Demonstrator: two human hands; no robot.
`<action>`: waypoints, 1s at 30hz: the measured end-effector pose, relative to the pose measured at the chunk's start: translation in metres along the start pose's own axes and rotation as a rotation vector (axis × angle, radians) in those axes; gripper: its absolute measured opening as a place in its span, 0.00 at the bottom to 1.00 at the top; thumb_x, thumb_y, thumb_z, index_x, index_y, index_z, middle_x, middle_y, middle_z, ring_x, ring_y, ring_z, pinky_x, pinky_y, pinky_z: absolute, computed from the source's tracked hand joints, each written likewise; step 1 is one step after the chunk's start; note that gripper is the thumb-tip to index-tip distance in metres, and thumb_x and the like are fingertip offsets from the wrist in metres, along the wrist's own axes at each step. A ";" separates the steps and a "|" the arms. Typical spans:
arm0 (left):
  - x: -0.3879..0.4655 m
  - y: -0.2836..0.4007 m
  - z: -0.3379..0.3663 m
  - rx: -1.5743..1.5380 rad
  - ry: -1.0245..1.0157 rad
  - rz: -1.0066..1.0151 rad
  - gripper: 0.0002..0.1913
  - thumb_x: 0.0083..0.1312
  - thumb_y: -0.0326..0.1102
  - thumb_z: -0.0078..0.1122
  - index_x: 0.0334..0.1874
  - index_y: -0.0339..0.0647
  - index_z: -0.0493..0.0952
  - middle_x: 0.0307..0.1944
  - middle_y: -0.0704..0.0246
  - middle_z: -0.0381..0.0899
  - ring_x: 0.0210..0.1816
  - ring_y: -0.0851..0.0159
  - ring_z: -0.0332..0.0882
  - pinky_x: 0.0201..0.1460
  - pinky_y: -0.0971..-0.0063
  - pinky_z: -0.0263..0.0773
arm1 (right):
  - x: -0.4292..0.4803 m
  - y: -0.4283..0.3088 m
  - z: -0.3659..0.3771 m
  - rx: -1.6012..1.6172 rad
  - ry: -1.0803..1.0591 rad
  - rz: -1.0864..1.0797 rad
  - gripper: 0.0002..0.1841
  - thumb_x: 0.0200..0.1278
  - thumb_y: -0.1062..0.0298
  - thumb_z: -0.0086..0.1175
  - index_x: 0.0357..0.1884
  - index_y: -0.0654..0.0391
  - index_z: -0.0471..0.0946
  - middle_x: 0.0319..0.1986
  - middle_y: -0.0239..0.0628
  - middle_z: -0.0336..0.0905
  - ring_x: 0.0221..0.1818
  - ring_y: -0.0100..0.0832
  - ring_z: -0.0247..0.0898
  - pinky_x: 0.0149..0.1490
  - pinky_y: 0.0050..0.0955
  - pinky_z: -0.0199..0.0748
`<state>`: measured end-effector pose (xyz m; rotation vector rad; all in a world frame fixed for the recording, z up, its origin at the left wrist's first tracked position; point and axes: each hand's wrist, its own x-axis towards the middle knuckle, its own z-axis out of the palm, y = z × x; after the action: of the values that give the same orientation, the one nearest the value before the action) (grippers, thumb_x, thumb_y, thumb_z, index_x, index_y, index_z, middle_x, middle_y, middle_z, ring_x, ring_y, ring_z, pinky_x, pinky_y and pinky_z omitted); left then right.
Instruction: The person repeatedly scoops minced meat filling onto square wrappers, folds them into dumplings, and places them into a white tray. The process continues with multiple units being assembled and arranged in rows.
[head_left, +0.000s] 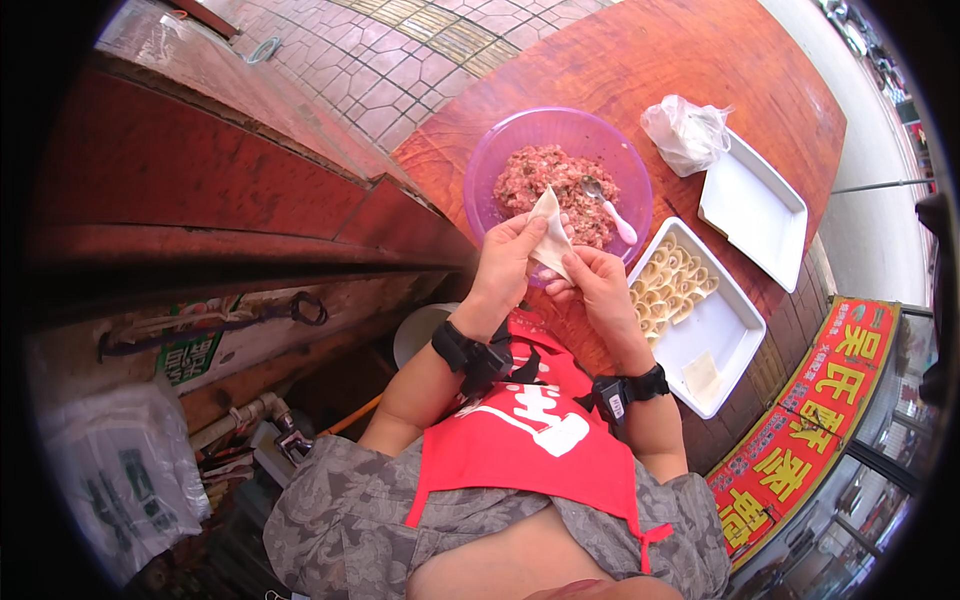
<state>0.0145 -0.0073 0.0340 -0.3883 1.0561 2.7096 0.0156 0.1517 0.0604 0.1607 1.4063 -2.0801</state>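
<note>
A folded dough wrapper (551, 238) is held between my left hand (512, 251) and my right hand (592, 279), over the near edge of a purple plastic bowl (486, 154). The left thumb and fingers pinch its upper left side; the right ones pinch its lower right corner. Whether filling lies inside the fold cannot be seen. Minced meat (536, 166) fills the bowl's bottom, and a spoon with a pink handle (619, 223) rests on it. Right of my hands, a white tray (724, 319) holds rows of folded dumplings (664, 283) and one flat wrapper (703, 377).
Beyond the bowl, on the wooden table (720, 52), a crumpled clear plastic bag (686, 133) lies against a second white tray (757, 214). A red ledge (225, 172) runs along the left. Plastic bags (124, 465) hang at lower left, near a faucet (292, 442).
</note>
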 end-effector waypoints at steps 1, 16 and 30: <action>0.002 -0.003 -0.002 -0.050 -0.005 -0.027 0.15 0.75 0.33 0.51 0.56 0.30 0.76 0.46 0.61 0.84 0.45 0.65 0.83 0.48 0.72 0.79 | 0.002 0.002 -0.003 -0.010 -0.006 -0.006 0.14 0.76 0.65 0.48 0.48 0.67 0.77 0.34 0.37 0.83 0.30 0.22 0.80 0.34 0.17 0.79; 0.089 -0.012 -0.027 1.110 0.108 0.406 0.11 0.68 0.30 0.57 0.49 0.34 0.80 0.42 0.59 0.85 0.35 0.59 0.84 0.37 0.71 0.78 | 0.044 0.041 -0.043 -0.036 0.166 -0.106 0.14 0.73 0.67 0.52 0.51 0.67 0.76 0.38 0.41 0.85 0.36 0.25 0.81 0.40 0.21 0.80; 0.159 -0.016 -0.044 2.695 -0.402 0.563 0.09 0.60 0.32 0.56 0.35 0.38 0.84 0.38 0.57 0.86 0.46 0.58 0.83 0.42 0.62 0.77 | 0.046 0.052 -0.088 -0.519 0.307 -0.255 0.13 0.70 0.71 0.55 0.53 0.65 0.77 0.37 0.32 0.84 0.37 0.20 0.79 0.39 0.18 0.75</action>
<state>-0.1239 -0.0105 -0.0576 0.8642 2.9644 -0.4299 -0.0129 0.1968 -0.0386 0.0909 2.2050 -1.8576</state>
